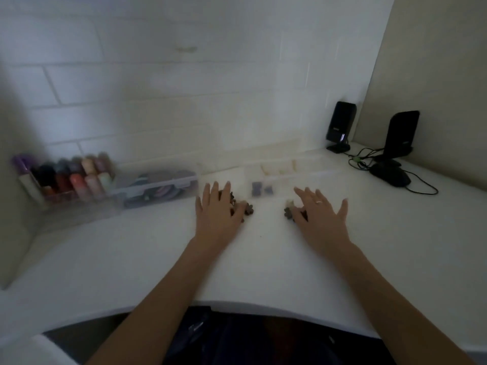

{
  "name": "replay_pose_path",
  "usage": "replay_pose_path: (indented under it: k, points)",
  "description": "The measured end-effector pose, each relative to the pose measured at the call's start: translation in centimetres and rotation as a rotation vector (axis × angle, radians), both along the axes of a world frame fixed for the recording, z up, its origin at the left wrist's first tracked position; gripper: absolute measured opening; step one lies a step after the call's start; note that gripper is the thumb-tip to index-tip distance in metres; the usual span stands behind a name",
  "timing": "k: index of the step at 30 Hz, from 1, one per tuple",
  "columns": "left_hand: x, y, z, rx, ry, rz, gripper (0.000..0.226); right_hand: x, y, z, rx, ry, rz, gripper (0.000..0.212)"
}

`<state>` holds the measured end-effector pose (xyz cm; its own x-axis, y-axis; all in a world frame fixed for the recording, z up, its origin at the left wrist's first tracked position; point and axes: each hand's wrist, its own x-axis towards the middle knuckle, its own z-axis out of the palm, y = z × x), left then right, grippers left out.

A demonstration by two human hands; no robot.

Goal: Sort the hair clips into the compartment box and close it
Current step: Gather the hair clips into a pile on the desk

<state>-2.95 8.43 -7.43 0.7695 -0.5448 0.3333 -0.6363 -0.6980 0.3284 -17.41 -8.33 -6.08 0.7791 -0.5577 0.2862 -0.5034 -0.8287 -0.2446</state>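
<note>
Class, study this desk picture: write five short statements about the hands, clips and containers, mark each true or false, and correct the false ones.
1. Both hands lie flat over small dark hair clips on the white desk. True: left hand, right hand, hair clips.
2. The clear compartment box sits beyond the hands, toward the wall. True.
3. The compartment box holds nothing yet. False: a few bluish-purple pieces lie in its left compartments.
4. The rack of coloured bottles stands at the right, beside the speakers. False: it stands at the far left; the two black speakers are at the far right.
5. A ring shows on the right hand. True.
</note>
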Motion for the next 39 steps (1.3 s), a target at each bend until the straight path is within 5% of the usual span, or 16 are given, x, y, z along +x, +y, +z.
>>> replay_pose_path:
  k: [10,17,22,25,31,35,39]
  points:
    - [4.7,1.2,0.8,-0.466,0.334,-0.18,0.036,-1.2,0.9,-0.1,0.013,-0.241,-0.107,0.037]
    - [3.6,0.6,0.3,-0.543,0.578,-0.154,0.045,-0.9,1.1,-0.5,0.038,-0.34,-0.081,0.027]
    - [2.7,0.3,0.2,-0.605,0.66,-0.109,0.038,-2.0,-1.6,-0.3,0.193,-0.44,-0.339,0.03]
    - [1.3,-0.6,0.3,-0.581,0.658,-0.129,0.047,-2.4,-2.9,-0.8,0.278,-0.293,-0.336,0.041]
    - [-3.3,-3.5,0.7,-0.551,0.486,-0.16,0.052,-1.7,-2.2,-1.6,0.177,0.023,0.034,0.065]
    - [-6.0,-6.4,0.7,-0.603,0.551,-0.273,0.047,-1.8,-1.4,-0.8,0.386,-0.197,0.053,0.044]
    - [-7.9,-9.0,1.1,-0.666,0.607,-0.252,0.034,-2.1,-1.4,0.4,0.666,-0.526,-0.075,0.047]
